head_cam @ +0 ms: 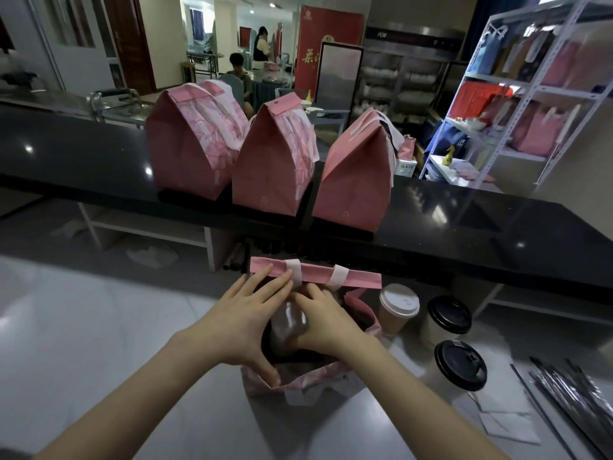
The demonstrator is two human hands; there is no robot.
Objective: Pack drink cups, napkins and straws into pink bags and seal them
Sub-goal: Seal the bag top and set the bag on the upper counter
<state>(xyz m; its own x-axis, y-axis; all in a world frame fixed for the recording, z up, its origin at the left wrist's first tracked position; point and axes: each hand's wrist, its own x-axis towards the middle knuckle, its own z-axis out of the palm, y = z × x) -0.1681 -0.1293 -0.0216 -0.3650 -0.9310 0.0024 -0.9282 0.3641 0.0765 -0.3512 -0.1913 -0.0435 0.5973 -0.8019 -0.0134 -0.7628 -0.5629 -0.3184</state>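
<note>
Left hand is lying wide, fingers straight and spread onto the far flap of the open pink bag, thumb pressing its near rim, so it seems to be bracing the mouth open. Just right of it, inside the bag, a drink cup with a clear top is sitting between both hands. Right hand is curling round that cup, thumb on the near side, fingers over the far side, holding it.

Step looks like seating a cup in the bag: loading, not sealing yet. Next move probably calls for letting go, then reaching right of the right hand for the white-lid cup or the two black-lid cups, then the napkins and straws further right on the grey desk. Beyond the hands, three sealed bags are standing on the dark raised desk.

Hidden: the bag's inside under the hands, so the cup count is not showing. Straws are running off the frame edge. Napkins are pale and hard to make out.
</note>
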